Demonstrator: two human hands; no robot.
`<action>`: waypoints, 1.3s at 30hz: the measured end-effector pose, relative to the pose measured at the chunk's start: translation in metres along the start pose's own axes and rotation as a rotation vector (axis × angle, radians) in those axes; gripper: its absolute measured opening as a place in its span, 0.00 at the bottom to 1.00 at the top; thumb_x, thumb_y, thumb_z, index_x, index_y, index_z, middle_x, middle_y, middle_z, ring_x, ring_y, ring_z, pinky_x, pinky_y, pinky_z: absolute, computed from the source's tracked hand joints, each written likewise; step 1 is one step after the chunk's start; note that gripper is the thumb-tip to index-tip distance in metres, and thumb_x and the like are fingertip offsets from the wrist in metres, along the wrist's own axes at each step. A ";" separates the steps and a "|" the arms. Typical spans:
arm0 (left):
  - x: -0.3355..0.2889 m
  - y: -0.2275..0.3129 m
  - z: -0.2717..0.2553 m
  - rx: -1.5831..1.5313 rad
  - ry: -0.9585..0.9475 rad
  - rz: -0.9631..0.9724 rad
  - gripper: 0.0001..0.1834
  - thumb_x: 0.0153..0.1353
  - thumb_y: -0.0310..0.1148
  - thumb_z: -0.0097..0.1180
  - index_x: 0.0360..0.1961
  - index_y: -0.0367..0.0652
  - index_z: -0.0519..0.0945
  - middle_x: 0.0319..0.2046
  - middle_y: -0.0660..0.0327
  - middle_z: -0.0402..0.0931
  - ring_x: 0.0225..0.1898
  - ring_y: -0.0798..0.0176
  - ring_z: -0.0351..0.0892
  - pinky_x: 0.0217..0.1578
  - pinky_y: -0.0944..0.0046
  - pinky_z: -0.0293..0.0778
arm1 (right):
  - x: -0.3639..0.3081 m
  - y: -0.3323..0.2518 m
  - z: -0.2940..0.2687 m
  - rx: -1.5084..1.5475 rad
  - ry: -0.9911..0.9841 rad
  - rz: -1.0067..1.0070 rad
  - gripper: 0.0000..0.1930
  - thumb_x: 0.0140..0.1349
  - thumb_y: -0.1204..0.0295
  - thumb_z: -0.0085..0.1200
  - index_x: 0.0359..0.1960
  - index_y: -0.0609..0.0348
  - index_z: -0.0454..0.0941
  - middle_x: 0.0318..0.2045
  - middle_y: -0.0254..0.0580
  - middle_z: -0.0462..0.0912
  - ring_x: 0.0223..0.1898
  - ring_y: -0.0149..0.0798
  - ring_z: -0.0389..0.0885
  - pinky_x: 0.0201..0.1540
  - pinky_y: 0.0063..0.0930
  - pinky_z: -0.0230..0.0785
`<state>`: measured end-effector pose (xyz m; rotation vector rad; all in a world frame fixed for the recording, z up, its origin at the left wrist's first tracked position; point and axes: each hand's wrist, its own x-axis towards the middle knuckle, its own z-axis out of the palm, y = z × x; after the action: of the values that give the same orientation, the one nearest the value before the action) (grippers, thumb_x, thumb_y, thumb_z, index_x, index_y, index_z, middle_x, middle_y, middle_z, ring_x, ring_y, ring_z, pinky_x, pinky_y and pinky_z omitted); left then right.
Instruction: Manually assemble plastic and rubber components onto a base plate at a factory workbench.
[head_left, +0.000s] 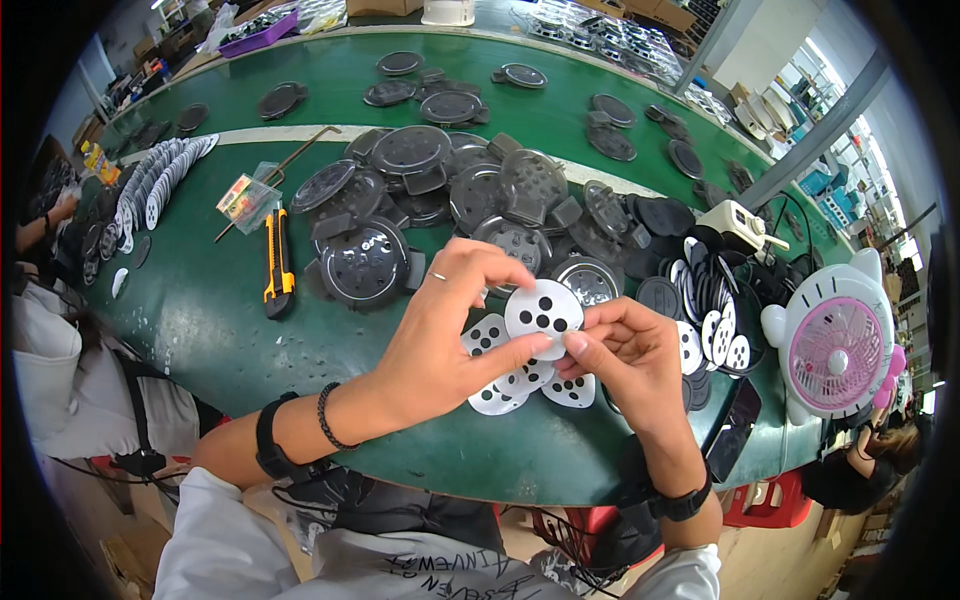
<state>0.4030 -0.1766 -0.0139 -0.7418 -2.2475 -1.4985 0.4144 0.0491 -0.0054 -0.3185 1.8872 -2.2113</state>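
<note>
Between my two hands is a round white disc (543, 300) with several black dots, tilted up above the table. My left hand (440, 325) has its thumb across the disc's lower edge and its curled fingers at the upper left. My right hand (640, 360) pinches the lower right edge between thumb and fingers. Beneath them on the green table lie several similar white dotted pieces (492, 399), partly hidden by my hands. Just beyond is a heap of dark translucent round covers (365, 262) with tabs.
A yellow and black utility knife (280, 265) lies left of the heap, near a clear plastic box (248, 203). At right are a pile of white and black discs (722, 335), a phone (735, 425) and a pink and white fan (840, 345). Another person (110, 370) sits at left.
</note>
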 end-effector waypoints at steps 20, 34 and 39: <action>-0.004 -0.005 -0.007 -0.809 -0.551 -0.405 0.10 0.69 0.28 0.61 0.46 0.39 0.73 0.41 0.64 0.76 0.45 0.72 0.78 0.49 0.65 0.74 | -0.005 -0.002 0.000 0.183 -0.187 0.092 0.05 0.65 0.81 0.64 0.38 0.67 0.79 0.32 0.42 0.86 0.34 0.32 0.88 0.39 0.25 0.82; 0.026 -0.008 -0.071 -0.183 -0.499 -0.387 0.15 0.65 0.34 0.66 0.48 0.37 0.79 0.39 0.63 0.80 0.39 0.74 0.78 0.39 0.72 0.74 | 0.004 -0.020 -0.016 -0.119 0.296 -0.215 0.09 0.70 0.76 0.57 0.48 0.69 0.80 0.35 0.40 0.84 0.33 0.30 0.84 0.42 0.24 0.78; 0.030 -0.021 -0.092 0.602 0.131 -0.110 0.16 0.62 0.35 0.67 0.47 0.39 0.80 0.47 0.58 0.79 0.49 0.57 0.77 0.52 0.58 0.72 | 0.001 -0.020 -0.013 -0.176 0.254 -0.282 0.13 0.68 0.78 0.59 0.52 0.69 0.77 0.39 0.40 0.83 0.39 0.29 0.82 0.46 0.22 0.75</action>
<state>0.3658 -0.2612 0.0223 -0.3280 -2.4686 -0.7940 0.4086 0.0638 0.0120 -0.3684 2.3058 -2.3612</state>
